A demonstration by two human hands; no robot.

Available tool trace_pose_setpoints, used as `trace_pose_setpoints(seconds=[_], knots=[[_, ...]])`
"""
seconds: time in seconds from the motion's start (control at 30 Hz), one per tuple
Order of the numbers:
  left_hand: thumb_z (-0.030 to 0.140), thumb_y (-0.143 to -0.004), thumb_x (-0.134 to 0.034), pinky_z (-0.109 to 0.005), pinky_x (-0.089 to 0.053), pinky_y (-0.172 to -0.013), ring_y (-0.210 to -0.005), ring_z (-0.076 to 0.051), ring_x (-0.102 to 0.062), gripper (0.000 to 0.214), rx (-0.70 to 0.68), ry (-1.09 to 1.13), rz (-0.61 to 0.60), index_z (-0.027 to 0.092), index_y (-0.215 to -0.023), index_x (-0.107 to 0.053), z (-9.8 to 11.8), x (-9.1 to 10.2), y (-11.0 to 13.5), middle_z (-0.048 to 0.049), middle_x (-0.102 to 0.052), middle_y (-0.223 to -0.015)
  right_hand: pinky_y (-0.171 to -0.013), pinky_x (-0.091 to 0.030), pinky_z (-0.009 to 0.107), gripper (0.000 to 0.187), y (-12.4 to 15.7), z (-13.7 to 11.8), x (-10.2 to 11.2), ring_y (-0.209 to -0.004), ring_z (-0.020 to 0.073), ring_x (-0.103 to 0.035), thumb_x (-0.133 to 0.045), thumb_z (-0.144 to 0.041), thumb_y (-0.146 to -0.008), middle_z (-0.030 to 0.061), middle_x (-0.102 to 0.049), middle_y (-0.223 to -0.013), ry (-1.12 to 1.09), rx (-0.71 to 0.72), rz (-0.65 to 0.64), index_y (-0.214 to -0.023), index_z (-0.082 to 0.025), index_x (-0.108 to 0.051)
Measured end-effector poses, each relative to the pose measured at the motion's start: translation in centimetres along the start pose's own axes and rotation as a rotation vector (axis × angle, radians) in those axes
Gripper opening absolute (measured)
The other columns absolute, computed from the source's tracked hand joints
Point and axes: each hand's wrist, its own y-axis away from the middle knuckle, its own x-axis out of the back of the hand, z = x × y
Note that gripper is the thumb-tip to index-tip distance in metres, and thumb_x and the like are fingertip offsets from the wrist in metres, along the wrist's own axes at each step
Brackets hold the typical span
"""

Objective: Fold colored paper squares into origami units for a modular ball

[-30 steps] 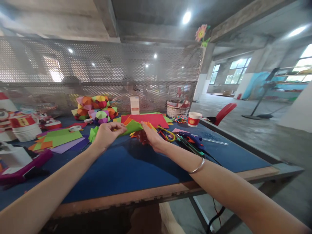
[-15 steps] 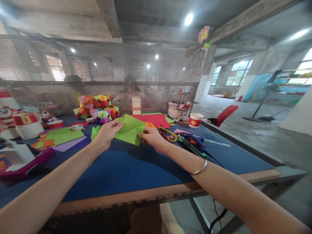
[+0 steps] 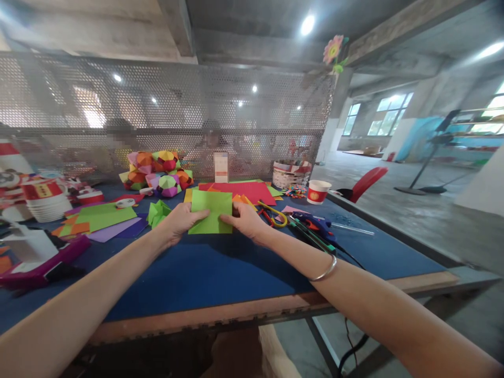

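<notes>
A green square of paper (image 3: 212,203) is held up above the blue table, its face toward me and nearly flat. My left hand (image 3: 184,219) pinches its left side, thumb in front and fingers behind. On the right side my right hand (image 3: 244,219) grips it the same way. A folded green paper piece (image 3: 158,212) lies just left of my left hand. Behind the held square are red paper sheets (image 3: 246,193) with other coloured sheets under them. Scissors with yellow handles (image 3: 280,216) rest to the right of my right hand.
Folded paper balls (image 3: 167,184) stand at the back left, near green paper (image 3: 106,216). Stacked cups (image 3: 46,202) and a purple tape dispenser (image 3: 59,262) are at left. A paper cup (image 3: 318,192), basket (image 3: 290,174) and blue glue gun (image 3: 318,224) lie right. A mesh screen (image 3: 244,115) rises behind.
The green paper was tilted and bent at an angle; now it is turned upright and squared to me. Both hands have shifted their hold to its left and right sides.
</notes>
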Motion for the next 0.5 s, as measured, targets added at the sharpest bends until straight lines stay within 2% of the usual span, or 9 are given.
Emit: trace_pose_setpoints(seconds=[0.07, 0.2, 0.37, 0.5], knots=[[0.029, -0.053, -0.095, -0.032, -0.059, -0.069, -0.078, -0.027, -0.076, 0.036, 0.035, 0.022, -0.009, 0.015, -0.081, -0.078, 0.1, 0.0, 0.0, -0.0098, -0.081, -0.082, -0.081, -0.057, 0.035, 0.005, -0.3, 0.4, 0.2, -0.087, 0.0222, -0.071, -0.065, -0.022, -0.085, 0.0059, -0.075, -0.091, 0.1, 0.013, 0.05, -0.09, -0.018, -0.066], [0.02, -0.061, -0.092, -0.031, -0.06, -0.072, -0.081, -0.025, -0.076, 0.03, 0.087, 0.091, -0.013, 0.015, -0.088, -0.079, 0.6, 0.0, 0.0, -0.0092, -0.082, -0.088, -0.08, -0.053, 0.034, 0.014, -0.6, 0.6, 0.6, -0.086, 0.0208, -0.068, -0.05, -0.014, -0.09, 0.0055, -0.073, -0.09, 0.314, 0.13, 0.094, -0.088, -0.018, -0.063], [0.009, -0.069, -0.085, -0.025, -0.061, -0.073, -0.077, -0.018, -0.076, 0.025, 0.081, 0.206, -0.07, 0.015, -0.094, -0.08, 1.3, 0.5, 0.0, -0.0074, -0.082, -0.089, -0.075, -0.05, 0.032, 0.018, -0.2, 0.2, 0.7, -0.083, 0.0214, -0.066, -0.048, -0.01, -0.088, 0.0052, -0.07, -0.087, 0.52, 0.23, 0.058, -0.087, -0.019, -0.063], [0.007, -0.071, -0.084, -0.024, -0.062, -0.071, -0.075, -0.018, -0.076, 0.024, 0.109, 0.216, -0.146, 0.012, -0.094, -0.08, 1.6, 1.2, -0.1, -0.0093, -0.082, -0.088, -0.071, -0.049, 0.032, 0.013, 0.0, 0.3, 0.6, -0.079, 0.0202, -0.064, -0.048, -0.016, -0.091, 0.0052, -0.068, -0.085, 0.55, 0.261, 0.076, -0.09, -0.019, -0.06]])
